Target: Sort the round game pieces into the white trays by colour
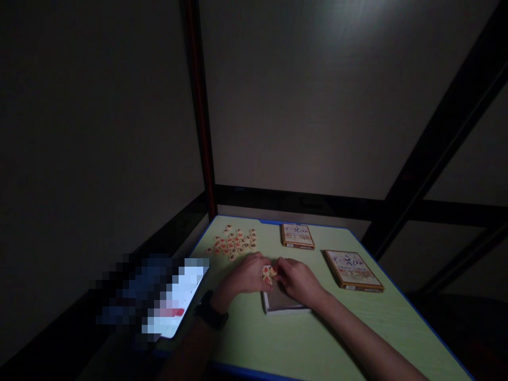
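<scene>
Several round Chinese chess pieces (266, 272) with red characters show between my two hands. My left hand (248, 272), wearing a dark watch (211, 311) on its wrist, is closed around them, its thumb below. Fingertips of my right hand (298, 279) pinch at the piece on the right side of this group. Beneath both hands lies an open, shallow box (286, 304) with a white rim and brownish inside; the hands hide much of it. Beyond my left hand, many loose Chinese chess pieces (232, 244) are spread on the green table.
Two printed flat boxes lie on the table (254, 338): one box (297, 236) at the back, another box (353, 270) at the right. A lit screen (178, 301), partly pixelated, is at the left edge. Walls (293, 116) stand behind and to the left.
</scene>
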The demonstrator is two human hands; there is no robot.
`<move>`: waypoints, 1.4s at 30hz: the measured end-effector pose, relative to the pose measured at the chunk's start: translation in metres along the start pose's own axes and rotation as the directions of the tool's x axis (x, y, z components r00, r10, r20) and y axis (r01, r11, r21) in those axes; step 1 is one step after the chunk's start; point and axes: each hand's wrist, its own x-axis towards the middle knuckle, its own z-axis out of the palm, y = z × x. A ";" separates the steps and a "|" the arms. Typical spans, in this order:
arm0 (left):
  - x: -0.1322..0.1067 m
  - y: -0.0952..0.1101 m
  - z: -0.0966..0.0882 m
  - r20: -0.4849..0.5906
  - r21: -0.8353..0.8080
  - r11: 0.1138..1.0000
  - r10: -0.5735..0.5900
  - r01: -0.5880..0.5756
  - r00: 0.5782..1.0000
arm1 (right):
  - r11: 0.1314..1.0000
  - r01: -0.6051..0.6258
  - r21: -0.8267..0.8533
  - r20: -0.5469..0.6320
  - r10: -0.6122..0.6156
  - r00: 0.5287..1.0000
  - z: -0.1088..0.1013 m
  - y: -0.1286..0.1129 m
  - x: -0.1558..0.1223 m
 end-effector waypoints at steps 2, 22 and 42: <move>0.000 0.001 0.000 -0.001 -0.002 1.000 0.005 -0.006 1.000 | 1.000 0.002 0.004 0.000 -0.002 1.000 0.000 0.001 0.000; 0.000 0.011 0.016 -0.068 0.128 0.990 -0.049 0.057 0.997 | 1.000 0.022 -0.020 0.005 -0.022 1.000 -0.001 -0.001 0.000; -0.005 -0.001 -0.019 -0.241 0.142 0.987 -0.039 0.075 0.970 | 1.000 0.014 0.001 0.027 -0.014 1.000 -0.012 -0.005 -0.004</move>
